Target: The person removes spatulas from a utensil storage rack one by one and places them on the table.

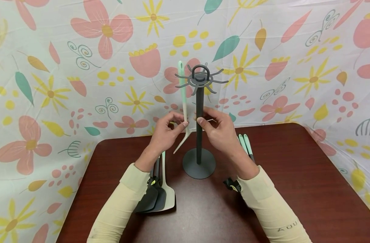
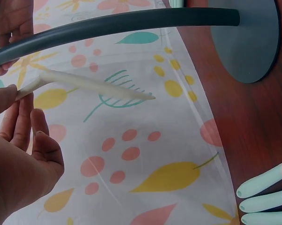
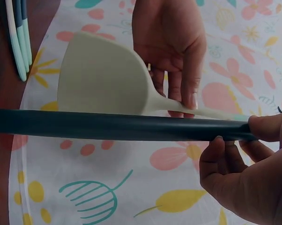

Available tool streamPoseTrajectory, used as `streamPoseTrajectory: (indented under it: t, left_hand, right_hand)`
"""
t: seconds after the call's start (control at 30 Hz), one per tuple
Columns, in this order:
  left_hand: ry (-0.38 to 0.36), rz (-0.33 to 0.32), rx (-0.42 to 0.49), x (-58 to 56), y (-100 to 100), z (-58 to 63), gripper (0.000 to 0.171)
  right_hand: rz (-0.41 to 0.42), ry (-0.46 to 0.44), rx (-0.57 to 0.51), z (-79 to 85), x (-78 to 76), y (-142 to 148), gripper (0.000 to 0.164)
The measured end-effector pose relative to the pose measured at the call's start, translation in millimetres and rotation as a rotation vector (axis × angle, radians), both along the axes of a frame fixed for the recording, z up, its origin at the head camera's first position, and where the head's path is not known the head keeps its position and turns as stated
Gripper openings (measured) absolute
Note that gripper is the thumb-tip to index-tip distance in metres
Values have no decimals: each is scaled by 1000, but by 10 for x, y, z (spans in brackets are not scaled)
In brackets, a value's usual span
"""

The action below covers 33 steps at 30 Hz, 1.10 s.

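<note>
A cream turner with a mint handle (image 1: 181, 76) stands upright, blade down, left of a dark grey utensil stand (image 1: 199, 135). My left hand (image 1: 166, 132) pinches its shaft between thumb and fingers. The handle's holed end rises above the stand's hook ring (image 1: 200, 80) and overlaps a left hook in the head view. Seen edge-on from the head, the blade shows broad and flat in the right wrist view as the turner blade (image 3: 103, 75). My right hand (image 1: 219, 131) holds the stand's post, thumb in front and fingers behind it.
The stand's round base (image 1: 191, 165) rests on the brown table (image 1: 294, 189). Left of it lie dark utensils (image 1: 160, 199) and a cream turner (image 1: 170, 199). Mint-handled utensils (image 1: 247, 144) lie at right, partly behind my right arm. A floral cloth (image 1: 90, 81) hangs behind the table.
</note>
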<state>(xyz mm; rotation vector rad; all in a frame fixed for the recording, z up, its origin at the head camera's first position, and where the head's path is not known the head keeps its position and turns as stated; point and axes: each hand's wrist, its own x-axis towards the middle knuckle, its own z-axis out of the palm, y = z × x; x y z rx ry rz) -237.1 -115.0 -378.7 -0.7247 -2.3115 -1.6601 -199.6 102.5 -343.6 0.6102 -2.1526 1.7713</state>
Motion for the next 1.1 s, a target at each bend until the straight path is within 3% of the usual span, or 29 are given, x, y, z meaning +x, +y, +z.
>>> streamPoseTrajectory:
  t: [0.33, 0.77, 1.1]
  left_hand:
    - [-18, 53, 9, 54, -60, 1, 13]
    - [-23, 70, 44, 143, -110, 34, 16]
    - [-32, 137, 16, 219, -195, 43, 16]
  right_hand:
    - [-7, 8, 2, -3, 1, 2, 22]
    - [-9, 11, 6, -5, 6, -1, 22]
    - [0, 24, 5, -6, -5, -3, 20]
